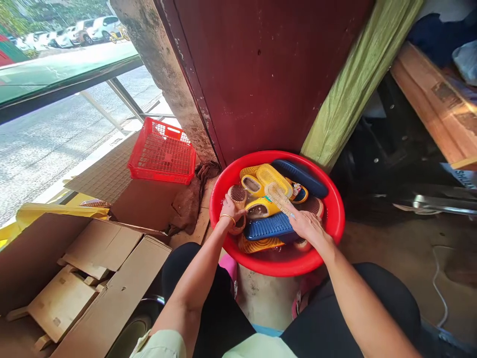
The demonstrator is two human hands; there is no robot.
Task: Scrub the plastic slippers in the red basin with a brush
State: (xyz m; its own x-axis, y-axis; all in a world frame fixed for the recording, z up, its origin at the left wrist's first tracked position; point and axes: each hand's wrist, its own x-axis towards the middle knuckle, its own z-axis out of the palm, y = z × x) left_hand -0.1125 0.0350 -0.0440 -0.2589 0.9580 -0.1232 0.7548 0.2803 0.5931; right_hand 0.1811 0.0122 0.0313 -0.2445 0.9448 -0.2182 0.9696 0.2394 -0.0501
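A round red basin holds water and several slippers. At its left side my left hand is closed on a brown slipper whose patterned sole faces up. My right hand grips a pale scrubbing brush, its bristled head over the yellow slippers in the middle. Under and beside the brush lie a yellow slipper with its opening up and a blue ridged sole. A dark blue slipper rests along the far rim.
A red plastic crate stands at the left beyond a brown cloth. An open cardboard box with wooden stools is nearer on the left. A dark red door and a green curtain rise behind the basin.
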